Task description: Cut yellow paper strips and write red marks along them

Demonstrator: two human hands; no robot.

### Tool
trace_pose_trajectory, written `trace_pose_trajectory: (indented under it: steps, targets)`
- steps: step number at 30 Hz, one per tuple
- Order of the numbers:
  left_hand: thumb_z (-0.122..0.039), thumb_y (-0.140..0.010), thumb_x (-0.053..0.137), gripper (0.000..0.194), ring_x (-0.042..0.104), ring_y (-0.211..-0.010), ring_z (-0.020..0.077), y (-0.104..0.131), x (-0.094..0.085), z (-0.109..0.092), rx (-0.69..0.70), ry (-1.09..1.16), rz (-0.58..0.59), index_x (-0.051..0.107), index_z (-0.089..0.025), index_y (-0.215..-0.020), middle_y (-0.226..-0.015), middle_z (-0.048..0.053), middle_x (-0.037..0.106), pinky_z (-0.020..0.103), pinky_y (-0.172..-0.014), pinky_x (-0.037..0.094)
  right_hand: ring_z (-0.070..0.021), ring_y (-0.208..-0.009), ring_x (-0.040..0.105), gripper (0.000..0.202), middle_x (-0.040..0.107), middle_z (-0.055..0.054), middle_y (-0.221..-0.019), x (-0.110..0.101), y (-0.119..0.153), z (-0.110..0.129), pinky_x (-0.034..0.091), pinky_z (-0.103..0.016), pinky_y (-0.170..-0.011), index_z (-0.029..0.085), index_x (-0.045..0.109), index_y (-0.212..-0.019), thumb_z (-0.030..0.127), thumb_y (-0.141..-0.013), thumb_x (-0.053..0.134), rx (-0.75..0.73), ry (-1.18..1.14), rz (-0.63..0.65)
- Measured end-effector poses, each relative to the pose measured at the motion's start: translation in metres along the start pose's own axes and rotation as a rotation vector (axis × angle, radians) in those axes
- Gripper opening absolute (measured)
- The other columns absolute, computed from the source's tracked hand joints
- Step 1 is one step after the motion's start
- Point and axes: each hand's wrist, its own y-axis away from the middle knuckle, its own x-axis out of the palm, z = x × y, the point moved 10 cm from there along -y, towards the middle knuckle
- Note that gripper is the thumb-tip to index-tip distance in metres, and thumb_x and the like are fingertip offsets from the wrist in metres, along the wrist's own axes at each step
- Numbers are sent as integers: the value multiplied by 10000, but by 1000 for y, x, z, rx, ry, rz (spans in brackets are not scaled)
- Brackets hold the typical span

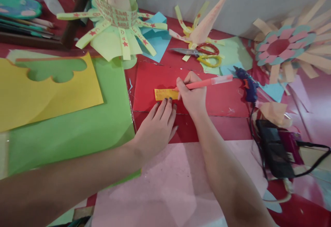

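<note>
The right hand [193, 97] pinches a pink plastic pen [205, 83]. The flat left hand [157, 124] touches a small yellow paper strip [161, 95]: some writing is done, more seems left.

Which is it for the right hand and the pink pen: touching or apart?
Touching. The head view shows it: the right hand grips the pink pen, whose barrel passes between the thumb and fingers with no gap.
</note>
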Motion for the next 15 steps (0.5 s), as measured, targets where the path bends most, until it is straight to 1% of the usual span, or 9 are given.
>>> trace_pose_trajectory:
  steps: [5,11,15]
  targets:
    - [-280,-922,314,485,432,-1242,312,0,1,1,-2,12,27,443,18,-1282,-1318,236,475,422,-1014,370,-60,-431,392,331,312,93,-434,1,1,1,357,-233,-477,224,292,-534,227,-762,530,-15,22,-4]
    - [-275,-914,342,481,439,-1233,331,-2,1,2,-9,36,21,455,27,-1272,-1319,246,470,433,-1001,381,-66,-428,395,329,328,87,-434,1,1,3,368,-235,-480,228,301,-547,277,-786,521,-22,32,0]
    - [-276,-914,344,488,433,-1238,333,-2,2,3,-20,50,32,442,28,-1284,-1333,249,455,434,-1000,382,-67,-451,382,340,317,83,-455,-1,0,4,358,-233,-486,226,280,-543,238,-778,525,-28,56,-20]
